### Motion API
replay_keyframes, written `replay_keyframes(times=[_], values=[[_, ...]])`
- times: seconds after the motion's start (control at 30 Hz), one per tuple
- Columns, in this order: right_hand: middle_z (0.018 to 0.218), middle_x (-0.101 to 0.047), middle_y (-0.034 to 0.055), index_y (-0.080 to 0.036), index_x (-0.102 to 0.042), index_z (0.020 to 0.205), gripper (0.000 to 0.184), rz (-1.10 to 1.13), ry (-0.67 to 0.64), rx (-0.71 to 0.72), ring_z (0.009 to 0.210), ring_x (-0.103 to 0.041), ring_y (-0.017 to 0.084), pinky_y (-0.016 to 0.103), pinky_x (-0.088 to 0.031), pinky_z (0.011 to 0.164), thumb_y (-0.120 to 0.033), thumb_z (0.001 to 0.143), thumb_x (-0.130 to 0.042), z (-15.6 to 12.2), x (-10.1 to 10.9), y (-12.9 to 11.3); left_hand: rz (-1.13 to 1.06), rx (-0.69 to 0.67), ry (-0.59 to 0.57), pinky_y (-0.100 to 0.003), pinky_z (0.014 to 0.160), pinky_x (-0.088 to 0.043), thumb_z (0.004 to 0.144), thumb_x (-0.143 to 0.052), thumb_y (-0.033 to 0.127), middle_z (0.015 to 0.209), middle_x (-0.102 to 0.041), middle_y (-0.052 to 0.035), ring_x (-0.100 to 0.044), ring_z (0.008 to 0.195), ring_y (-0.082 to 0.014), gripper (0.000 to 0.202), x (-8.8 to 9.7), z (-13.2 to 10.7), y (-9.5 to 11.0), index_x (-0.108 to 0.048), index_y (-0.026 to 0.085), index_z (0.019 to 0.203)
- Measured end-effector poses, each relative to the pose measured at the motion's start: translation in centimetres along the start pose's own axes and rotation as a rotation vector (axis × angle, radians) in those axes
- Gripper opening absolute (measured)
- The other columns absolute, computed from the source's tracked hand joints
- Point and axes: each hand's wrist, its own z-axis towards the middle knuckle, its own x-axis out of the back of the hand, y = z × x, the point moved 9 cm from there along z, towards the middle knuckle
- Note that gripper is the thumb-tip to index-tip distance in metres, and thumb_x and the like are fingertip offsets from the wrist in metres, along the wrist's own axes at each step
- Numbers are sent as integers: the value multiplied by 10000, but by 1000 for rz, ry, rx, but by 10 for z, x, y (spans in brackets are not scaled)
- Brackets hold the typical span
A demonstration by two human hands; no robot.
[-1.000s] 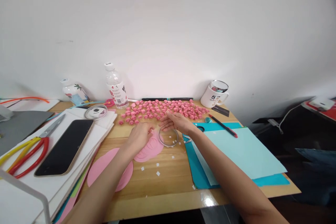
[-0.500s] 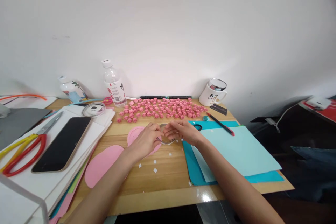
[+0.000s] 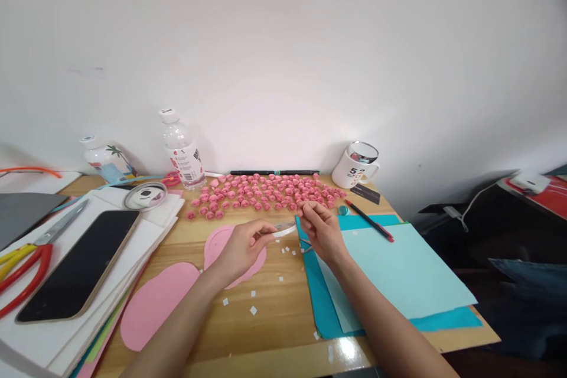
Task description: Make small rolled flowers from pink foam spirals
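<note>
My left hand is closed on a thin roll of tape, lifted a little above the wooden table. My right hand pinches at the tape's right side with thumb and forefinger. Both hands hover over a pink paper disc with cut lines. Just behind them lie several small pink rolled paper roses spread in rows. Small white paper bits dot the table below my hands.
A larger pink paper shape lies front left. Blue paper sheets lie right, with a red pen. A phone, red-handled scissors and a tape roll rest on white boards left. Two bottles and a mug stand by the wall.
My hands picked the tape roll up off the table and drew it toward me. My right hand went from lying over the roses to pinching the tape. The camera shifted slightly.
</note>
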Motion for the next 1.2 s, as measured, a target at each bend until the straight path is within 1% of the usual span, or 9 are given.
replay_keyframes(times=[0.1, 0.2, 0.3, 0.37, 0.53, 0.8, 1.03, 1.1, 1.2], values=[[687, -537, -21, -211, -611, 839, 133, -93, -6, 58, 440, -357, 45, 193, -296, 391, -286, 733, -641, -6, -5, -6, -160, 90, 132, -261, 692, -477, 767, -541, 218, 787, -669, 2, -611, 729, -142, 154, 5, -1, -13, -618, 205, 899], [706, -538, -11, -210, -609, 845, 113, -226, -62, 99, 472, -424, 66, 224, -367, 438, -271, 751, -621, -13, -16, -8, -218, 135, 224, -265, 720, -483, 732, -586, 214, 880, -677, -8, -618, 789, -149, 212, 9, -5, -24, -627, 215, 940], [645, -517, -20, -206, -596, 832, 106, -282, -67, 109, 507, -473, 91, 237, -411, 474, -261, 747, -627, -17, -21, -7, -226, 163, 278, -261, 712, -494, 702, -617, 205, 832, -682, -6, -625, 762, -148, 238, 12, -9, -29, -644, 214, 938], [633, -535, -21, -201, -581, 822, 113, -274, -44, 95, 533, -510, 102, 249, -448, 517, -261, 743, -634, -18, -21, -6, -223, 155, 295, -253, 693, -500, 684, -630, 189, 776, -686, -1, -627, 714, -140, 224, 12, -11, -27, -658, 206, 905], [775, -625, 17, -186, -562, 797, 187, -208, -55, 48, 628, -588, 124, 268, -508, 582, -298, 704, -678, -17, -22, -2, -193, 78, 273, -234, 673, -508, 675, -625, 160, 789, -707, -9, -635, 694, -136, 135, 9, -10, -13, -669, 188, 799], [678, -630, -1, -183, -582, 793, 151, -220, -75, 43, 564, -590, 114, 263, -499, 574, -286, 722, -666, -18, -22, 1, -76, -37, 274, -236, 641, -497, 679, -617, 145, 729, -690, -7, -624, 663, -140, 66, 8, -9, -4, -660, 186, 708], [663, -642, 9, -178, -585, 807, 183, -243, -63, 44, 576, -595, 129, 280, -509, 589, -330, 729, -651, -17, -22, -1, -64, -13, 264, -232, 647, -476, 691, -616, 154, 725, -678, -5, -611, 662, -135, 63, 9, -9, -6, -659, 182, 727], [613, -629, 7, -173, -584, 713, 183, -282, -68, 62, 560, -584, 124, 267, -496, 575, -346, 765, -608, -18, -22, -4, -68, 5, 268, -234, 656, -476, 698, -609, 158, 737, -677, -8, -611, 671, -135, 75, 10, -10, -8, -661, 183, 746], [492, -566, -11, -169, -575, 598, 273, -390, -69, 82, 479, -529, 108, 239, -451, 503, -358, 794, -567, -19, -21, -6, -67, 28, 275, -232, 654, -479, 708, -597, 166, 756, -678, -7, -607, 667, -130, 95, 10, -10, -9, -661, 187, 774]])
